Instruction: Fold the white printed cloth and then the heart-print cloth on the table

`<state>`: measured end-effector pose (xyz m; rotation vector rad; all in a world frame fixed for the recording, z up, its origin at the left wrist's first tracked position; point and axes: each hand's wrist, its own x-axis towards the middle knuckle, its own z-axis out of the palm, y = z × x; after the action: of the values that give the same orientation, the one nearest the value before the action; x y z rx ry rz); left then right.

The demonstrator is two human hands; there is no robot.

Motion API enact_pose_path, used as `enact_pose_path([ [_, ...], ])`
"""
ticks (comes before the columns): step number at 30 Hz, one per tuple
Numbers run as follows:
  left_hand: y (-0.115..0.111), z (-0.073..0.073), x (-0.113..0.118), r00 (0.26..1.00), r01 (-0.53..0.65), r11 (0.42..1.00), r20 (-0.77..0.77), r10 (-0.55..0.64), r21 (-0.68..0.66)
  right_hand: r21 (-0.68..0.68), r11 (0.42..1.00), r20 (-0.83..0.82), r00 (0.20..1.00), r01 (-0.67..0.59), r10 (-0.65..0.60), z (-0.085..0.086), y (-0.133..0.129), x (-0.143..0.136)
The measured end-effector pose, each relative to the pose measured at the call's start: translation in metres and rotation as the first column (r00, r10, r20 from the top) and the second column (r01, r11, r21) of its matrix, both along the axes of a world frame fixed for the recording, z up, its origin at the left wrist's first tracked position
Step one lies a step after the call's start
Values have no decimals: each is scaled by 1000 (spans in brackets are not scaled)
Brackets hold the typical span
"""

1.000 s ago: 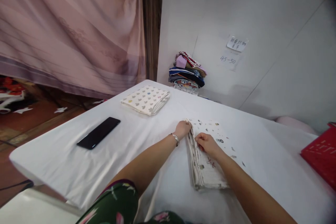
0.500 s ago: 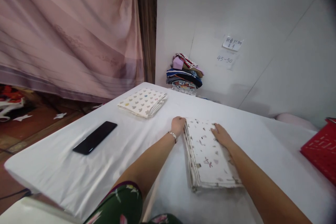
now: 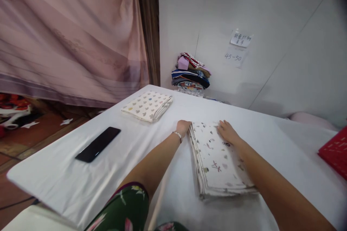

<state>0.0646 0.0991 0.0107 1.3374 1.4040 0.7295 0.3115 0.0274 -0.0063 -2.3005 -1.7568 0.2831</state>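
Observation:
A folded white cloth with small printed figures (image 3: 214,162) lies in front of me on the white-covered table (image 3: 130,144). At its far left corner, my left hand (image 3: 183,127) is closed on the edge, a bracelet at the wrist. My right hand (image 3: 227,131) rests on the far right corner with its fingers spread over the fabric. A second folded cloth with grey mouse-head shapes (image 3: 148,105) lies farther back on the left, touched by neither hand.
A black phone (image 3: 99,144) lies on the table's left part. Stacked folded fabrics (image 3: 190,74) stand beyond the far edge, against the wall. A red basket (image 3: 336,153) is at the right edge. A pink curtain (image 3: 73,39) hangs at the left.
My right hand has shifted slightly left, its fingers more spread on the cloth. The cloth's near right corner reaches a little farther right. The view has turned slightly.

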Motion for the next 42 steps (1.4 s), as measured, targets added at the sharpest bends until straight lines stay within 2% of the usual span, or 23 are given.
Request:
enact_pose_path([
  [4, 1, 5, -4, 995, -81, 991, 43, 86, -104, -21, 997, -1, 998, -69, 69, -9, 0, -3],
  [8, -4, 9, -6, 991, -87, 978, 87, 105, -188, -3, 998, -1, 998, -67, 67, -12, -5, -3],
  [15, -17, 27, -17, 988, 45, 977, 152, -13, -209, -52, 998, -33, 999, -17, 16, 11, -14, -9],
  [18, -30, 30, -29, 985, 105, 975, 152, -76, -195, -35, 998, -54, 997, -61, 59, 18, -39, -15],
  [23, -61, 30, -44, 975, 202, 959, 137, -177, -197, -15, 984, -35, 984, -177, 176, 20, -107, -39],
  [26, -78, 29, -43, 967, 243, 951, 121, -223, -191, 9, 967, -12, 967, -254, 254, 20, -140, -59],
  [29, -88, 28, -39, 966, 254, 952, 91, -242, -173, 24, 948, -13, 948, -318, 318, 19, -158, -75],
  [37, -95, 26, -34, 977, 213, 963, 18, -213, -164, 21, 947, -19, 946, -322, 322, 12, -164, -84],
  [42, -99, 31, -29, 982, 184, 970, -20, -189, -160, 71, 945, -9, 947, -320, 321, 18, -162, -77],
])
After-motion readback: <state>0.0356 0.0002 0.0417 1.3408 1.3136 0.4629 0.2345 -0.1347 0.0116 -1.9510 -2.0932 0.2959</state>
